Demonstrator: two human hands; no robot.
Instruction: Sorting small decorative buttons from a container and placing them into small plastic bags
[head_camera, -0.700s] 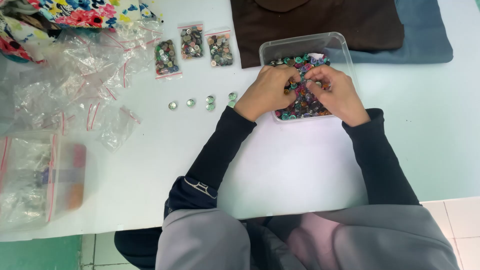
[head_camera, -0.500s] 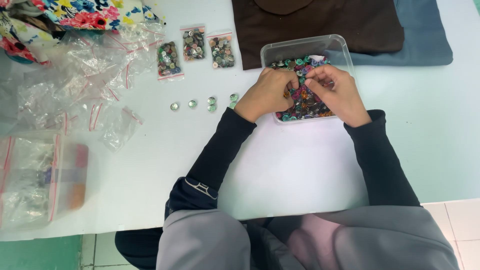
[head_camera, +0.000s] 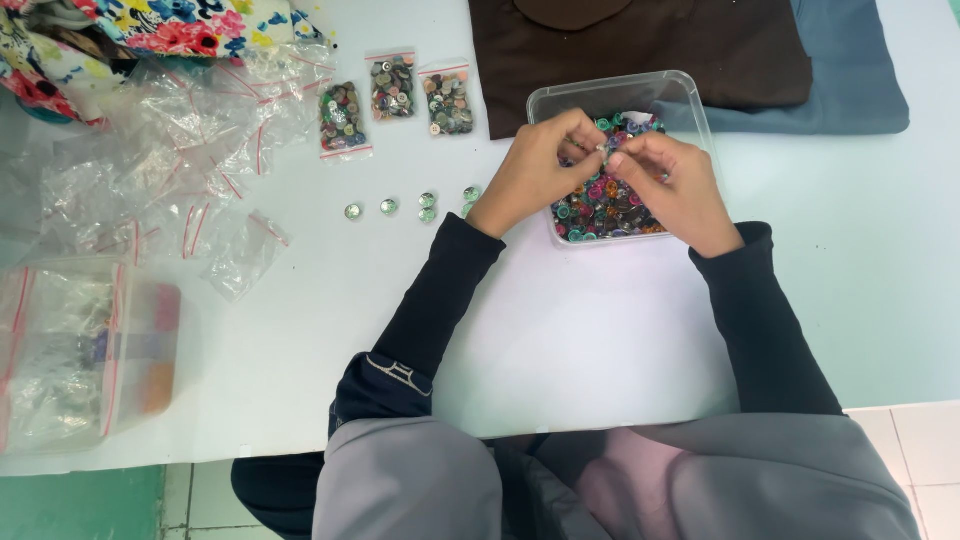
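Nearest the camera, grey fabric covers the person's lap, and 2 dark sleeves reach forward over the pale table (head_camera: 600, 340). Both hands meet above the clear plastic tub (head_camera: 690, 100), which stands just beyond the bare middle of the table. The left hand (head_camera: 535, 170) and the right hand (head_camera: 675, 185) have their fingertips pinched together around a small button (head_camera: 603, 150); it is too small to tell which hand carries it, though both seem closed on it.

The tub is full of mixed coloured buttons (head_camera: 600, 210), so by the look of it most of the sorting remains. To the left of the tub, a short row of about 5 loose greenish buttons (head_camera: 388, 207) lies on the table, picked out and not yet bagged. Further back, 3 small filled zip bags (head_camera: 395, 90) lie side by side, apparently finished.

On the left, a heap of empty zip bags (head_camera: 170, 150) waits, with a second plastic box (head_camera: 90, 350) nearer the table edge. At the far edge lie floral cloth (head_camera: 170, 25), brown cloth (head_camera: 650, 45) and blue cloth (head_camera: 850, 70). Nothing blocks the hands.
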